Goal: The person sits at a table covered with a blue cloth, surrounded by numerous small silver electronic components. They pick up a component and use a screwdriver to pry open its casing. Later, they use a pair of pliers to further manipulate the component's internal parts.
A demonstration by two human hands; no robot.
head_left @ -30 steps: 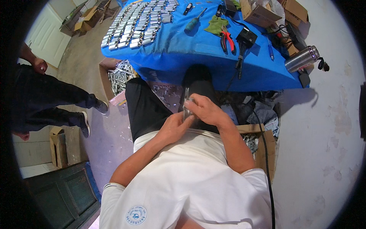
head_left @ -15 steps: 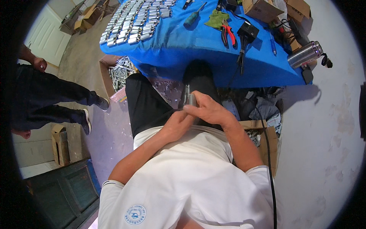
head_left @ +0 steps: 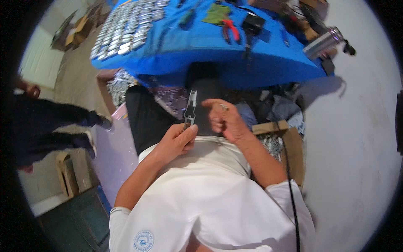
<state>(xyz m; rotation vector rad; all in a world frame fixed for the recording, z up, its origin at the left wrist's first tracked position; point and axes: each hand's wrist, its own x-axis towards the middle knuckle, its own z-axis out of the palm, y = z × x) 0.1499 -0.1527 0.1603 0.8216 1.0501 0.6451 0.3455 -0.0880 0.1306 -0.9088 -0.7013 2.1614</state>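
Note:
A thin silver metal strip with cut-outs and a bulge midway (head_left: 191,108) stands up from my left hand (head_left: 178,142), its lower end pinched between thumb and fingers. My right hand (head_left: 228,122) hovers just right of the strip, apart from it. Its index finger points left, while the other fingers curl in. Something small and shiny shows by the index finger; blur hides whether it is a ring or a held part. Both hands are above my lap, in front of the blue-covered table (head_left: 168,61).
Rows of silver pieces (head_left: 126,31) lie on the table's left. Red-handled pliers (head_left: 230,31), a black adapter (head_left: 252,23) and a steel flask (head_left: 322,43) are to the right. Cartons of metal parts (head_left: 103,86) flank my legs; a black cable (head_left: 291,197) hangs at my right. Another person (head_left: 54,119) stands left.
My hands have come apart; before, they were together around a grey metal piece and the strip. The strip now stays in my left hand. The whole view has shifted slightly.

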